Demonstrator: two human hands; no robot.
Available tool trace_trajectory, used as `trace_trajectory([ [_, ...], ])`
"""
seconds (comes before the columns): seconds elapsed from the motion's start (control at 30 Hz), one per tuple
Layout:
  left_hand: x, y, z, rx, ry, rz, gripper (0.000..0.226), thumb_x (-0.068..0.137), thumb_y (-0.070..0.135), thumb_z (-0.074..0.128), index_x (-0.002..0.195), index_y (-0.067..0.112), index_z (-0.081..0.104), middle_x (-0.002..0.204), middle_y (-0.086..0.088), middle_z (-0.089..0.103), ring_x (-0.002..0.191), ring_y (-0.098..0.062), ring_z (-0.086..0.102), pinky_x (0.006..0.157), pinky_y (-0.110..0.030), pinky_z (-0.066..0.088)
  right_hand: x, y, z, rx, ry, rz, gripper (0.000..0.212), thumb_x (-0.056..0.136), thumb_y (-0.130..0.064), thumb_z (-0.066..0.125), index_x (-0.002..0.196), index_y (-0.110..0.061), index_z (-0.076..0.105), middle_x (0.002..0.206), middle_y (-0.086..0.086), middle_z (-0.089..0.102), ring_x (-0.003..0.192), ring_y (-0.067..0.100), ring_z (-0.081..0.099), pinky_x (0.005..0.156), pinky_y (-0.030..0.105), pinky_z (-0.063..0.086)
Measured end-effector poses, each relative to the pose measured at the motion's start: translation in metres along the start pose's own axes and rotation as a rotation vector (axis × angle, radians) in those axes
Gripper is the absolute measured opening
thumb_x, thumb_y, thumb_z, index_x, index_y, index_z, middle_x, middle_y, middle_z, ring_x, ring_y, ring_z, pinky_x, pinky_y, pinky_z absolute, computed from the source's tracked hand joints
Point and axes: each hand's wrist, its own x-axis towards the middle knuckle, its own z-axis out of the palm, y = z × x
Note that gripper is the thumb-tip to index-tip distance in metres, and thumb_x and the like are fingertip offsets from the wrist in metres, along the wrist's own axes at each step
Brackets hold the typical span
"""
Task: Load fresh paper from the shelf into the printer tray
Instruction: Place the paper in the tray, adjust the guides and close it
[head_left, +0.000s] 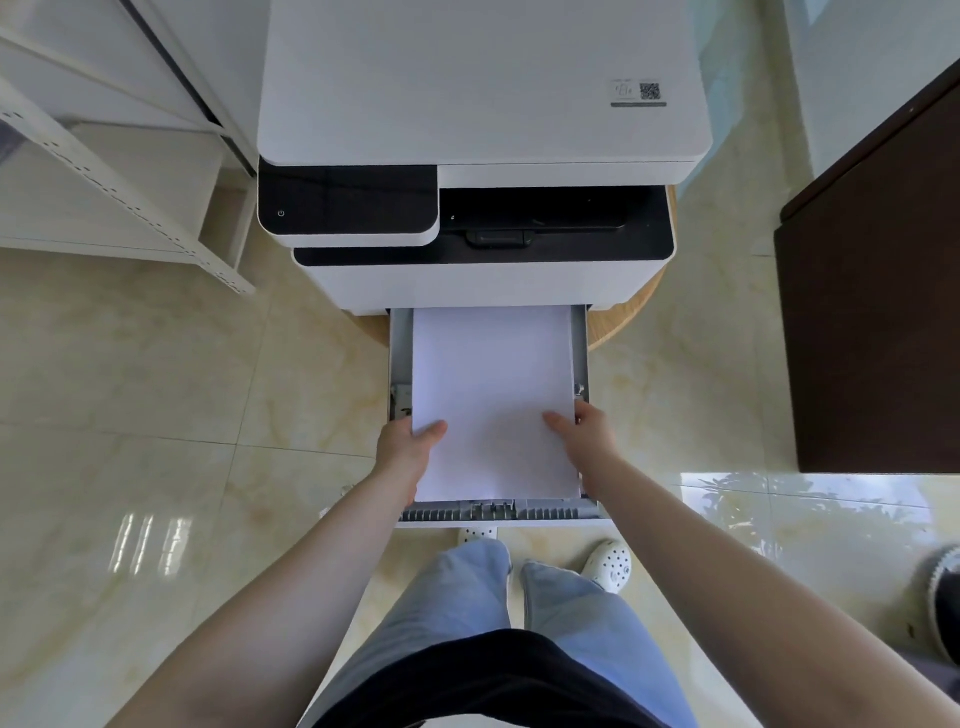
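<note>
1. Closest to me are both my arms, reaching out straight and low over my legs. They come in from the two sides so each one can take one side of the paper.
2. My left hand (410, 447) holds the left edge of the stack of paper (493, 400). The thumb lies flat on top. The other fingers go under the stack, so I cannot see them. I think they are curled up against the bottom.
3. My right hand (584, 431) holds the right edge the same way, thumb on top and the rest tucked down beside the tray wall. Both hands are pinching the paper, not letting go.
4. I hold it by both sides so the sheets stay in one neat pile and go down flat.
5. The paper is inside the open printer tray (581, 343), between its two side walls. The near end sits just behind the front ridge of the tray. I cannot tell if it lies all the way down yet.
6. The tray is pulled far out so there is room to drop the paper in from above.
7. Farther away is the printer (483, 104), white with a dark panel, sitting on a round wooden table (634, 306).
8. The white shelf (130, 202) stands off to the far left, well apart from the tray.
9. I think the job is nearly done. Next I should let go and push the tray shut.
</note>
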Motion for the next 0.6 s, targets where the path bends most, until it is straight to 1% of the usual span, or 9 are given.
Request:
trace_trajectory([
  [0.07,0.002,-0.003,0.002,0.013,0.020,0.014,0.029,0.089,0.018,0.064,0.115,0.006,0.064,0.114,-0.009,0.067,0.105,-0.027,0.061,0.096,-0.038,0.046,-0.004,0.005,0.000,-0.066,-0.018,0.009,0.012,0.085,-0.014,0.064,0.097,-0.014,0.061,0.090,0.007,0.065,0.083,0.030,0.063,0.081,0.046,0.055],
  [0.17,-0.001,-0.003,0.005,0.036,0.052,0.059,0.029,0.090,0.018,0.062,0.116,0.005,0.063,0.110,-0.007,0.065,0.099,-0.023,0.057,0.087,-0.031,0.040,-0.008,0.011,0.002,-0.112,-0.005,0.021,0.019,0.079,-0.009,0.071,0.094,-0.013,0.060,0.088,0.007,0.065,0.079,0.029,0.062,0.075,0.040,0.053],
  [0.23,-0.004,-0.003,0.007,0.051,0.071,0.083,0.029,0.091,0.018,0.060,0.116,0.004,0.062,0.107,-0.006,0.062,0.097,-0.021,0.054,0.085,-0.030,0.038,-0.009,0.013,0.003,-0.131,0.020,0.030,0.020,0.076,-0.006,0.072,0.091,-0.012,0.061,0.090,0.011,0.067,0.081,0.031,0.063,0.078,0.043,0.055],
  [0.3,-0.007,-0.003,0.006,0.090,0.082,0.106,0.029,0.090,0.020,0.061,0.115,0.004,0.061,0.109,-0.006,0.063,0.097,-0.022,0.056,0.085,-0.031,0.040,-0.010,0.015,0.003,-0.118,0.036,0.029,0.019,0.075,-0.005,0.072,0.089,-0.013,0.062,0.090,0.012,0.067,0.080,0.031,0.063,0.078,0.042,0.055],
  [0.37,-0.008,-0.006,0.002,0.159,0.086,0.131,0.037,0.085,0.025,0.066,0.115,0.004,0.060,0.115,-0.009,0.066,0.103,-0.026,0.060,0.090,-0.036,0.046,-0.012,0.016,0.003,-0.108,0.050,0.016,0.018,0.075,-0.005,0.071,0.090,-0.013,0.063,0.087,0.009,0.067,0.079,0.029,0.062,0.074,0.037,0.053],
  [0.4,-0.007,-0.009,0.000,0.204,0.090,0.147,0.038,0.082,0.026,0.069,0.113,0.005,0.061,0.114,-0.010,0.067,0.102,-0.027,0.061,0.088,-0.037,0.049,-0.013,0.017,0.003,-0.108,0.055,0.011,0.018,0.076,-0.006,0.071,0.090,-0.013,0.062,0.086,0.008,0.067,0.078,0.029,0.062,0.073,0.036,0.052],
  [0.43,-0.009,-0.011,-0.003,0.237,0.105,0.169,0.033,0.080,0.023,0.070,0.107,0.006,0.062,0.107,-0.011,0.068,0.095,-0.027,0.063,0.080,-0.034,0.050,-0.014,0.017,0.003,-0.106,0.057,0.009,0.017,0.076,-0.007,0.071,0.089,-0.014,0.062,0.084,0.006,0.066,0.079,0.029,0.063,0.073,0.036,0.053],
  [0.5,-0.014,-0.016,-0.007,0.279,0.165,0.207,0.021,0.079,0.015,0.069,0.097,0.007,0.062,0.091,-0.006,0.068,0.081,-0.024,0.062,0.062,-0.026,0.043,-0.017,0.018,0.003,-0.095,0.062,0.009,0.016,0.076,-0.009,0.071,0.086,-0.016,0.061,0.080,0.002,0.066,0.079,0.029,0.063,0.077,0.040,0.055],
  [0.6,-0.023,-0.020,-0.012,0.321,0.233,0.262,0.020,0.078,0.014,0.070,0.097,0.010,0.064,0.086,0.001,0.065,0.078,-0.021,0.060,0.061,-0.027,0.039,-0.022,0.019,0.004,-0.092,0.097,-0.024,0.012,0.076,-0.010,0.071,0.082,-0.016,0.062,0.075,0.000,0.065,0.075,0.027,0.061,0.074,0.040,0.054],
])
